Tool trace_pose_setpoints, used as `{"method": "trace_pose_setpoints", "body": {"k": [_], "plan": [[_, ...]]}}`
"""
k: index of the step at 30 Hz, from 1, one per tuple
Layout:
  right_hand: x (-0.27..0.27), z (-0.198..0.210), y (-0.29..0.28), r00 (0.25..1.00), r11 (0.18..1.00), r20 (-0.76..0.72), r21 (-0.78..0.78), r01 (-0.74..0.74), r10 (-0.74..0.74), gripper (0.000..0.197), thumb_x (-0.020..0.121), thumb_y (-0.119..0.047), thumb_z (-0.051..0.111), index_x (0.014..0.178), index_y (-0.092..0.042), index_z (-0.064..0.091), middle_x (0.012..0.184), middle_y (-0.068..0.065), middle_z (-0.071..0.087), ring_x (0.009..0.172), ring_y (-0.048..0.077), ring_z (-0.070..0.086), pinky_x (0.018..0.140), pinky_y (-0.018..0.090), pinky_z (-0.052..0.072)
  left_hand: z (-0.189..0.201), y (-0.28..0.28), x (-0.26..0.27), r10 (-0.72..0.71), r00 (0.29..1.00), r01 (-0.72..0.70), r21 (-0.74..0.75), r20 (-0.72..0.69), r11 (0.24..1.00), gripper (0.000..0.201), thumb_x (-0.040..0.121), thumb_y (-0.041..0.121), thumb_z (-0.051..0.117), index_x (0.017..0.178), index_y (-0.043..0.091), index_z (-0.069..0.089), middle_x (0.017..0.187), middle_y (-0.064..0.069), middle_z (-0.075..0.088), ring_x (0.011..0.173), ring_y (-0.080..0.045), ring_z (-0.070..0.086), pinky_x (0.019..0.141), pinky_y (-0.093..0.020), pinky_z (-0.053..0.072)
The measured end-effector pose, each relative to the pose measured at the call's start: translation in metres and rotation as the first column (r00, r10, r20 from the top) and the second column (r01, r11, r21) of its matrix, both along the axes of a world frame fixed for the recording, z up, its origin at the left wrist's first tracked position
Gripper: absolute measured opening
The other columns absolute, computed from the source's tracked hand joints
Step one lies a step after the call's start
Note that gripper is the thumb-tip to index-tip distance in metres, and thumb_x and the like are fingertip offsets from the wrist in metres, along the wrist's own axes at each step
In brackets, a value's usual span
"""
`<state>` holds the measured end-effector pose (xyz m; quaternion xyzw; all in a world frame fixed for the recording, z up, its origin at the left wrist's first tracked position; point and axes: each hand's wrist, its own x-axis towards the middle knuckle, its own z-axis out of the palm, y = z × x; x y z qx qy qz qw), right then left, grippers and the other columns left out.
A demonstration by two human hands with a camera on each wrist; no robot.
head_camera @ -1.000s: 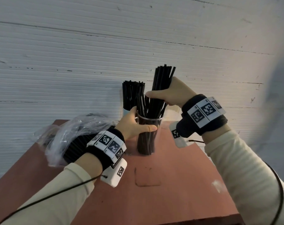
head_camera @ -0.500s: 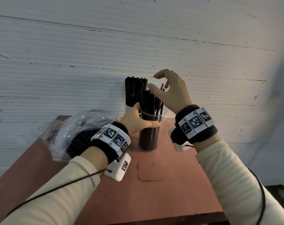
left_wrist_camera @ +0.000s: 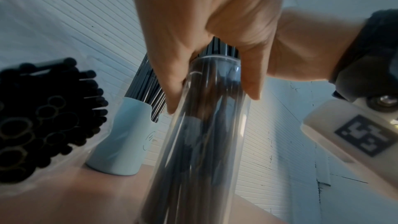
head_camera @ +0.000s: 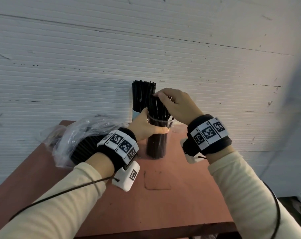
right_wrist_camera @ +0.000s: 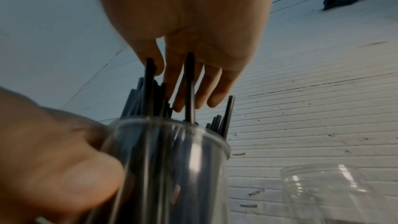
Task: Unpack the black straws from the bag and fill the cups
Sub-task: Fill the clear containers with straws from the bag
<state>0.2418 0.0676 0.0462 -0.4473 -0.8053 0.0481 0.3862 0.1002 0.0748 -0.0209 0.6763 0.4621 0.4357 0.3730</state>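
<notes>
your right hand [head_camera: 178, 107] has dropped onto the black straws [head_camera: 157, 107], fingers flat on tips; left hand [head_camera: 146, 127] grips clear cup [head_camera: 157, 144] w/ thumb & fingers.

So a second ago the right hand [head_camera: 178, 107] has a fat bundle of straws [head_camera: 157, 107] gripped, sticking high out of the clear cup [head_camera: 159, 135]. Half a second back it lets go and lifts off, fingers spread above them. Now it's down flat on the straw tops, fingers straight, pressing at the cup's 12 o'clock. The straws sit lower, ends just above the rim, only a few poking up between the fingers.
</notes>
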Motion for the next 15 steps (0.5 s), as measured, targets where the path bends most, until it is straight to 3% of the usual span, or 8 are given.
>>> {"method": "trace_pose_setpoints", "body": {"k": [3, 6, 8, 11, 13, 15], "plan": [[-0.002, 0.006, -0.001, 0.998, 1.0, -0.056, 0.029, 0.004, -0.003, 0.028, 0.101, -0.026, 0.043, 0.111, -0.016, 0.067, 0.109, -0.008, 0.067, 0.1, 0.006, 0.056, 0.087, 0.02, 0.038, 0.0, -0.004, -0.002, -0.054, 0.998, 0.053, -0.045, -0.016, 0.998, 0.09, 0.062, 0.025, 0.089, 0.137, 0.021, 0.041, 0.128, 0.006, 0.056, 0.12, -0.009, 0.051, 0.11, -0.038, 0.039], [-0.008, 0.009, -0.005, 1.0, 0.99, 0.007, 0.138, 0.022, -0.023, 0.026, 0.099, -0.029, 0.048, 0.116, -0.018, 0.063, 0.122, -0.006, 0.06, 0.118, 0.013, 0.047, 0.094, 0.02, 0.03, -0.002, -0.012, -0.011, -0.004, 0.999, 0.0, -0.123, -0.034, 0.992, 0.119, 0.062, 0.031, 0.089, 0.154, 0.021, 0.015, 0.153, 0.005, 0.035, 0.141, -0.012, 0.032, 0.118, -0.038, 0.027], [-0.018, 0.009, -0.012, 0.999, 0.978, 0.008, 0.207, 0.032, -0.035, 0.026, 0.096, -0.029, 0.051, 0.117, -0.019, 0.062, 0.123, -0.004, 0.056, 0.118, 0.017, 0.043, 0.092, 0.019, 0.027, -0.003, -0.018, -0.024, 0.078, 0.996, -0.081, -0.096, -0.032, 0.992, 0.108, 0.072, 0.021, 0.084, 0.154, 0.017, 0.015, 0.147, 0.003, 0.041, 0.134, -0.013, 0.04, 0.112, -0.034, 0.034], [-0.041, 0.008, -0.025, 0.998, 0.957, -0.053, 0.288, -0.027, 0.044, 0.019, 0.088, -0.017, 0.052, 0.103, -0.014, 0.063, 0.104, -0.001, 0.057, 0.097, 0.013, 0.047, 0.083, 0.015, 0.032, 0.005, -0.033, -0.055, 0.161, 0.987, -0.16, 0.019, -0.02, 0.987, 0.079, 0.075, 0.014, 0.08, 0.142, 0.025, 0.04, 0.127, 0.005, 0.056, 0.114, -0.011, 0.056, 0.094, -0.024, 0.044], [-0.057, 0.004, -0.034, 0.99, 0.967, -0.077, 0.235, -0.1, 0.122, 0.013, 0.083, -0.009, 0.052, 0.091, -0.01, 0.063, 0.085, -0.004, 0.057, 0.076, 0.002, 0.049, 0.07, 0.008, 0.035, 0.011, -0.04, -0.082, 0.233, 0.972, -0.231, 0.072, -0.019, 0.97, 0.06, 0.07, 0.02, 0.079, 0.123, 0.036, 0.055, 0.114, 0.011, 0.062, 0.104, -0.008, 0.062, 0.086, -0.023, 0.047], [-0.074, -0.003, -0.041, 0.984, 0.985, -0.073, 0.085, -0.153, 0.16, 0.014, 0.084, -0.006, 0.052, 0.086, -0.009, 0.066, 0.071, -0.012, 0.056, 0.064, -0.003, 0.05, 0.061, 0.007, 0.036, 0.015, -0.048, -0.108, 0.339, 0.941, -0.333, 0.152, -0.012, 0.931, 0.042, 0.068, 0.018, 0.075, 0.1, 0.042, 0.061, 0.101, 0.013, 0.064, 0.096, -0.01, 0.064, 0.081, -0.026, 0.05]]}}
